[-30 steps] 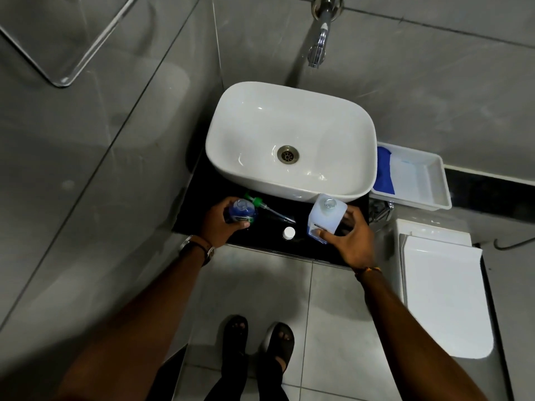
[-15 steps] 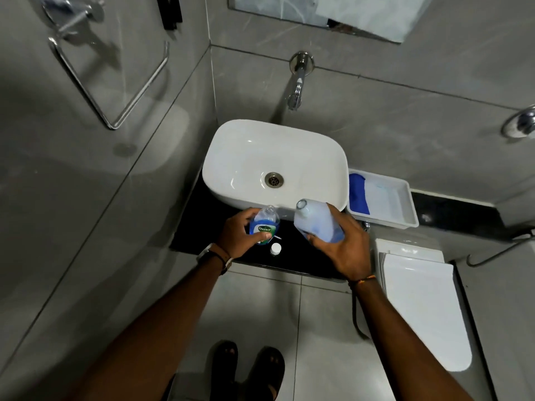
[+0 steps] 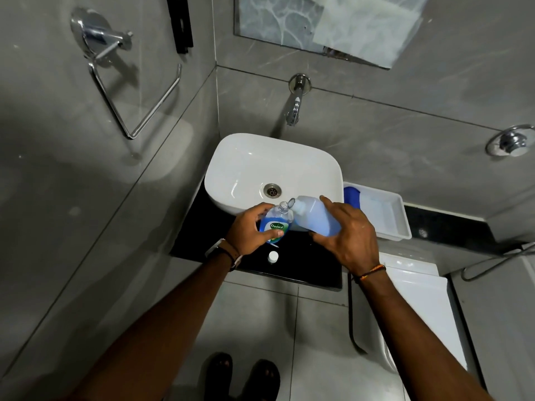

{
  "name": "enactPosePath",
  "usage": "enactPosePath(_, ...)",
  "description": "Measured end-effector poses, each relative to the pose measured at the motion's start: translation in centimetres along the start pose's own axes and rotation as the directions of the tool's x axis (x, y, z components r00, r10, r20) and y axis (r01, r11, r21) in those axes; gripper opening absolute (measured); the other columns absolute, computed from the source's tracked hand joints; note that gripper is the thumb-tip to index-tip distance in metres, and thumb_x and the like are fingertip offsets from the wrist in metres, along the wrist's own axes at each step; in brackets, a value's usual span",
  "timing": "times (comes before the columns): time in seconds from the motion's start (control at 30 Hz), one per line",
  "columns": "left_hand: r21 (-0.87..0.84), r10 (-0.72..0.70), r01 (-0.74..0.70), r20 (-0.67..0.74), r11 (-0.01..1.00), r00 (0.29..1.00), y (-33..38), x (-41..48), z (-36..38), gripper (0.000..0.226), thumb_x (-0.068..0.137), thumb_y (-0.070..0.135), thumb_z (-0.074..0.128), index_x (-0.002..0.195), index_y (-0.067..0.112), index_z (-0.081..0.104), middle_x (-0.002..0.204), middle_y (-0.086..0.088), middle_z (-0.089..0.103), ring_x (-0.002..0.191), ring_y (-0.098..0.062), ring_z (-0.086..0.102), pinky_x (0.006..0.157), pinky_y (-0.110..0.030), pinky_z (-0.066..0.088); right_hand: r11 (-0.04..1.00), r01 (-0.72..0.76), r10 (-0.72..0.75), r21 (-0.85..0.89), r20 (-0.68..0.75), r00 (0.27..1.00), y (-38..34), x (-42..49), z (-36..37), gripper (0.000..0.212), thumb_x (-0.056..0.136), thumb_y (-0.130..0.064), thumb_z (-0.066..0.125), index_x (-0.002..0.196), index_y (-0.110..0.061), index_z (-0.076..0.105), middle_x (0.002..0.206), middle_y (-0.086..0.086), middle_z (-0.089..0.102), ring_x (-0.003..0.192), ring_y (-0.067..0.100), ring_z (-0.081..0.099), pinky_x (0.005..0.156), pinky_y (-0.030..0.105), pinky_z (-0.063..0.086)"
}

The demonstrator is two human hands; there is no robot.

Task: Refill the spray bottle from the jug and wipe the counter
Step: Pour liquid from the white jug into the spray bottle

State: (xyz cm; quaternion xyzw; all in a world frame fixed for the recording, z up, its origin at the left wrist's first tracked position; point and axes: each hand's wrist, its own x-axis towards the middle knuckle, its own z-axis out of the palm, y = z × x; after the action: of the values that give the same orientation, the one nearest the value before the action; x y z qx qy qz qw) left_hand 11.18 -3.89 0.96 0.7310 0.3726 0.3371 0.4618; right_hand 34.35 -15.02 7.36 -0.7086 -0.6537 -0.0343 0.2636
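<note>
Pretty cramped in here. Both hands are parked over the front strip of the black counter (image 3: 202, 244), so the only bare patch is the left end, hard against the side wall. The sink (image 3: 246, 169) fills the back, a small white cap (image 3: 272, 257) sits near the front edge, and a white tray (image 3: 396, 224) blocks the right.

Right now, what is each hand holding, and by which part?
The left hand grips the spray bottle round its body; the right hand holds the tilted jug by its lower body.
</note>
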Motion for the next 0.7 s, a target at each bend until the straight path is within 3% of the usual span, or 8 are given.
enactPosePath(0.3,0.049,0.011,-0.011,0.001,0.999,1.000,-1.1,-0.8,0.0,0.051,0.072,0.024,0.089,0.116,0.016,0.066,0.104,-0.001,0.075,0.093,-0.014,0.072,0.080,-0.023,0.061,0.981,0.072,-0.050,-0.178,0.126,0.991,-0.6,0.6,-1.2,0.083,0.071,-0.058,0.084,0.143,-0.025,0.059,0.120,0.005,0.072,0.099,0.032,0.067,0.081,0.043,0.058)
enactPosePath(0.47,0.041,-0.014,0.013,0.001,0.999,1.000,-1.3,-0.7,0.6,0.052,0.070,0.025,0.091,0.116,0.017,0.066,0.102,0.003,0.073,0.091,-0.010,0.071,0.077,-0.012,0.055,0.958,0.110,-0.057,-0.265,0.198,0.979,-0.8,1.1,-2.0,0.085,0.070,-0.053,0.086,0.146,-0.026,0.057,0.124,0.006,0.071,0.103,0.035,0.067,0.081,0.046,0.058)
enactPosePath(0.6,0.018,-0.032,0.032,0.007,0.999,0.999,-1.2,-0.5,1.0,0.051,0.070,0.021,0.091,0.114,0.016,0.066,0.099,0.002,0.074,0.088,-0.010,0.071,0.076,-0.014,0.056,0.943,0.133,-0.073,-0.304,0.201,0.977,-1.1,1.5,-2.6,0.084,0.069,-0.048,0.087,0.144,-0.025,0.058,0.122,0.006,0.071,0.100,0.036,0.067,0.078,0.046,0.057)
enactPosePath(0.7,0.003,-0.034,0.034,0.006,0.999,0.999,-1.1,-0.4,1.3,0.050,0.070,0.018,0.091,0.113,0.015,0.065,0.096,0.004,0.072,0.086,0.000,0.069,0.073,-0.008,0.053,0.932,0.143,-0.072,-0.333,0.218,0.973,-1.3,1.8,-2.9,0.086,0.068,-0.048,0.088,0.144,-0.025,0.057,0.123,0.006,0.071,0.100,0.036,0.067,0.077,0.045,0.056)
